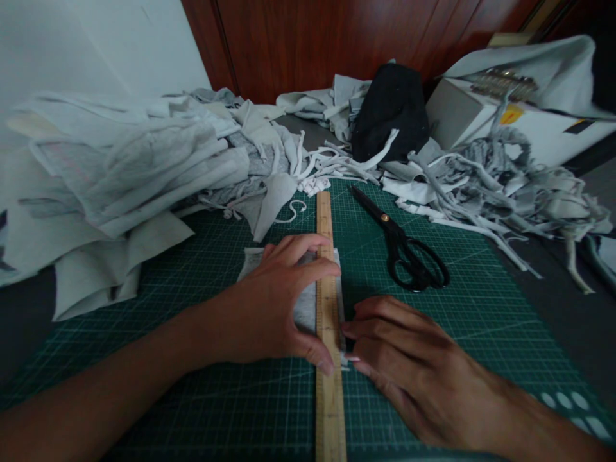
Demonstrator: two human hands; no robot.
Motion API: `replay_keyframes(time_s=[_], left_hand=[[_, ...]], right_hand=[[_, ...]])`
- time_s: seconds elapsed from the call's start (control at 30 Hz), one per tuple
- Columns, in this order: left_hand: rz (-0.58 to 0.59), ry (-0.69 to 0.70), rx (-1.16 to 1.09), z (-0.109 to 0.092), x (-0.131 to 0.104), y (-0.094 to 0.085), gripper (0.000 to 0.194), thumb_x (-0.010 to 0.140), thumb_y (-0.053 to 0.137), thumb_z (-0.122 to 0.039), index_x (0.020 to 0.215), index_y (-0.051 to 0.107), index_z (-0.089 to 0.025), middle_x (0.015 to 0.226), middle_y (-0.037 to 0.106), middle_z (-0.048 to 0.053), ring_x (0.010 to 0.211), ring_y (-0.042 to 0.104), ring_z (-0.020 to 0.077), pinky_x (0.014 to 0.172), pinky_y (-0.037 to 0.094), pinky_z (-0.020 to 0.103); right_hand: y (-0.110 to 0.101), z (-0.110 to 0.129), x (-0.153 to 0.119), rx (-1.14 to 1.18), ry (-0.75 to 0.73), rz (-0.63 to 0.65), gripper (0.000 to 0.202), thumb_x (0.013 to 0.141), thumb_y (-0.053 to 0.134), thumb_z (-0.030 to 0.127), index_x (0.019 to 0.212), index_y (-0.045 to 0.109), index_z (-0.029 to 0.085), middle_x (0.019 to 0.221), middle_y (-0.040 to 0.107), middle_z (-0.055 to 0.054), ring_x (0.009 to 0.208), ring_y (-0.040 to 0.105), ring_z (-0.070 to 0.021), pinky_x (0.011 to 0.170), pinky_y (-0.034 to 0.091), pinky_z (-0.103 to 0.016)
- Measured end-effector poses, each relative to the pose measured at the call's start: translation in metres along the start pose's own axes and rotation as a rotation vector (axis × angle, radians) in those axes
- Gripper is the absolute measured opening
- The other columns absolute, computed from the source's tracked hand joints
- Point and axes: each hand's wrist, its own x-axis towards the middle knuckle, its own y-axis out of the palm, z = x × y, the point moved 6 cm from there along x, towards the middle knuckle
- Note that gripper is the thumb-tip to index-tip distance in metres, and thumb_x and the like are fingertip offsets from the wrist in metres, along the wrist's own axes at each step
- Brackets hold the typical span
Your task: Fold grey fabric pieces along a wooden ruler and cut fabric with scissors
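Note:
A wooden ruler (330, 398) lies lengthwise on the green gridded cutting mat (231, 410), over a piece of grey fabric (305, 308). My left hand (274, 298) rests on the fabric and ruler with its fingers spread, fingertips and thumb on the wood. At the ruler's right edge, my right hand (414, 366) has its fingers bent together beside the strip of fabric that shows there; whatever they hold is too small to make out. Black-handled scissors (397, 240) lie on the mat above my right hand, touched by neither hand.
Stacked grey fabric (158, 160) covers the back left. Cut strips (462, 186) are heaped at the back right, near a black cloth item (392, 112) and a white box (466, 112). A reddish wooden panel (308, 45) stands behind.

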Motion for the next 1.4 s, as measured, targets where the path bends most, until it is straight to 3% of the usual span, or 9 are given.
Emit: replay_keyframes(time_s=[0.43, 0.73, 1.17, 1.4], left_hand=[[0.033, 0.045, 0.007, 0.004, 0.000, -0.004, 0.083, 0.061, 0.092, -0.066, 0.128, 0.065, -0.026, 0.154, 0.048, 0.012, 0.142, 0.047, 0.0425, 0.120, 0.040, 0.061], [-0.004, 0.012, -0.017, 0.002, 0.000, -0.001, 0.087, 0.057, 0.094, -0.066, 0.128, 0.066, -0.024, 0.152, 0.049, 0.013, 0.143, 0.046, 0.0420, 0.121, 0.037, 0.061], [0.009, 0.019, -0.029, 0.004, -0.002, -0.001, 0.080, 0.057, 0.095, -0.063, 0.123, 0.066, -0.027, 0.149, 0.048, 0.010, 0.141, 0.046, 0.0404, 0.119, 0.042, 0.059], [-0.034, 0.016, -0.016, 0.012, -0.008, 0.003, 0.091, 0.058, 0.096, -0.059, 0.136, 0.059, -0.031, 0.154, 0.040, 0.011, 0.141, 0.047, 0.0430, 0.117, 0.046, 0.063]], right_hand=[[-0.005, -0.005, 0.003, 0.099, 0.039, -0.004, 0.016, 0.104, 0.054, 0.010, 0.110, 0.067, 0.018, 0.102, 0.077, -0.011, 0.100, 0.071, -0.0250, 0.091, 0.061, -0.042], [-0.004, -0.004, 0.002, 0.149, 0.016, -0.005, 0.016, 0.099, 0.057, 0.002, 0.106, 0.067, 0.014, 0.095, 0.072, -0.008, 0.106, 0.066, -0.0253, 0.094, 0.059, -0.041], [-0.003, -0.002, 0.003, 0.072, 0.009, -0.031, 0.014, 0.105, 0.057, 0.010, 0.107, 0.069, 0.014, 0.103, 0.076, -0.007, 0.104, 0.067, -0.0215, 0.102, 0.057, -0.033], [-0.002, -0.003, -0.002, 0.042, 0.039, -0.033, 0.015, 0.105, 0.057, 0.011, 0.107, 0.071, 0.014, 0.105, 0.077, -0.007, 0.103, 0.067, -0.0218, 0.103, 0.057, -0.033]])
